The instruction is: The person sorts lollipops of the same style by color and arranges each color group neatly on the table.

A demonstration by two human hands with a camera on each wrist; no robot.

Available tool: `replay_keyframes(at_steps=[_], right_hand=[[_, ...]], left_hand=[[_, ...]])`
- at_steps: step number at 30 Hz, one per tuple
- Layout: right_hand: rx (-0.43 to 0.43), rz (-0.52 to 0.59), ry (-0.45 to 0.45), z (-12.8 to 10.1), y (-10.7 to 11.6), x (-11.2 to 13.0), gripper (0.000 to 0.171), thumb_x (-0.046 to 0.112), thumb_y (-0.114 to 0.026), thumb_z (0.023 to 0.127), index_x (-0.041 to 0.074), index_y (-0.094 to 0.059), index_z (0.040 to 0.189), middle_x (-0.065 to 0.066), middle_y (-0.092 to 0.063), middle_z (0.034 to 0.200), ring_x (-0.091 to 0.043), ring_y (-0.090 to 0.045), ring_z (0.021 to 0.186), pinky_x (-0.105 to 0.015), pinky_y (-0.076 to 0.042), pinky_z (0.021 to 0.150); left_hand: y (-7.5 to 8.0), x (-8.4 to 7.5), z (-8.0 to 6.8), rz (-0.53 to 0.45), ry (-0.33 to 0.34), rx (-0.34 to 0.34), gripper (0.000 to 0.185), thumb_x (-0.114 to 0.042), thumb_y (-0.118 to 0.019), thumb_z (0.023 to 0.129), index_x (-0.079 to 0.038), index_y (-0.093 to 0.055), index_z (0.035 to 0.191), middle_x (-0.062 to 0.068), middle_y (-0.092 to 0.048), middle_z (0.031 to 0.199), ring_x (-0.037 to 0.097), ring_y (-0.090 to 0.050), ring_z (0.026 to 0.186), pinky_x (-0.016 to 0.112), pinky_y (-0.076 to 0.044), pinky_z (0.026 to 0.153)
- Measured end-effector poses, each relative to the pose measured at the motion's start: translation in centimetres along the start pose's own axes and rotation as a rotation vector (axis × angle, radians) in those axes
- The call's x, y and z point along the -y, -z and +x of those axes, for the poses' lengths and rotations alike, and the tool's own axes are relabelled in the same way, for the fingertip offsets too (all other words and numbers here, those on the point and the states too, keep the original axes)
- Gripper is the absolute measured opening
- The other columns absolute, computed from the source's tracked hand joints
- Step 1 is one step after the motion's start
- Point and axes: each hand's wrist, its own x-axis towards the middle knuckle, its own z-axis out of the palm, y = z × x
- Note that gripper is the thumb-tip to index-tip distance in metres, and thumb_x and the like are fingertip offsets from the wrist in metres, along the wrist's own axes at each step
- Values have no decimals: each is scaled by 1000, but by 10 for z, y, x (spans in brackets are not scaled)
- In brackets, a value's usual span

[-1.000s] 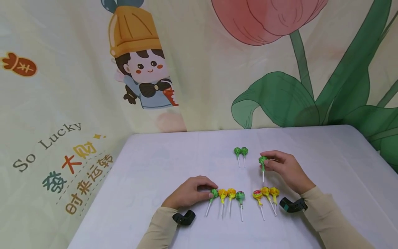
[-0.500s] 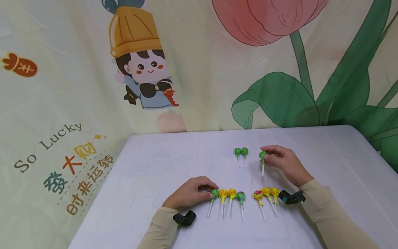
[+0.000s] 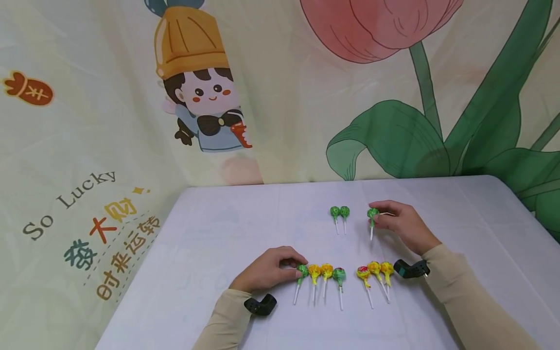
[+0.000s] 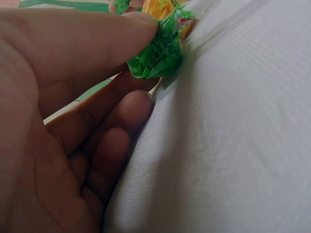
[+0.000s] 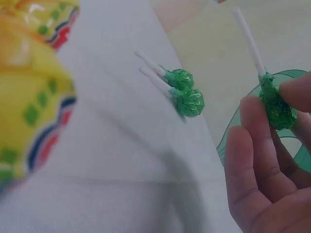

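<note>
My right hand (image 3: pixel 402 224) pinches a green-wrapped lollipop (image 3: pixel 372 214) by its head, the white stick pointing toward me. In the right wrist view this lollipop (image 5: pixel 278 109) sits between thumb and fingers, off the table. To its left, two green lollipops (image 3: pixel 340 212) lie side by side farther back. My left hand (image 3: pixel 269 270) rests on the table and pinches another green lollipop (image 3: pixel 302 270) at the left end of the front row. The left wrist view shows the thumb against that green wrapper (image 4: pixel 158 53), close to the cloth.
Right of my left hand lie two yellow lollipops (image 3: pixel 320 272) and a green one with a reddish top (image 3: pixel 339 275). A red-and-yellow lollipop (image 3: pixel 363 273) and two yellow ones (image 3: pixel 380 269) lie near the right wrist. White cloth covers the table (image 3: pixel 245 218); a printed curtain (image 3: pixel 284 97) hangs behind.
My right hand has moved away from me, toward the far side of the table, carrying the green lollipop. The left hand has stayed nearly still on its lollipop.
</note>
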Motion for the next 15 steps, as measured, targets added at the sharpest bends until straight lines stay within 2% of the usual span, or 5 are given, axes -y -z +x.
replay_keyframes(at_steps=[5,15], right_hand=[[12,-15,-10,5,0,2,46,22,-64,99,3,-56,139,-16,-57,133,-26,-64,106,-28,-53,90],[17,37,-23,17,-3,10,46,22,-62,101,0,-54,140,-19,-54,137,-34,-63,109,-40,-52,95]], left_hand=[[-1,-1,0,-16,15,6,24,-25,-75,92,-29,-72,116,-16,-65,107,11,-59,97,30,-48,87],[0,-3,-1,-21,38,4,24,-26,-77,91,-29,-73,114,-16,-66,107,10,-61,98,30,-49,87]])
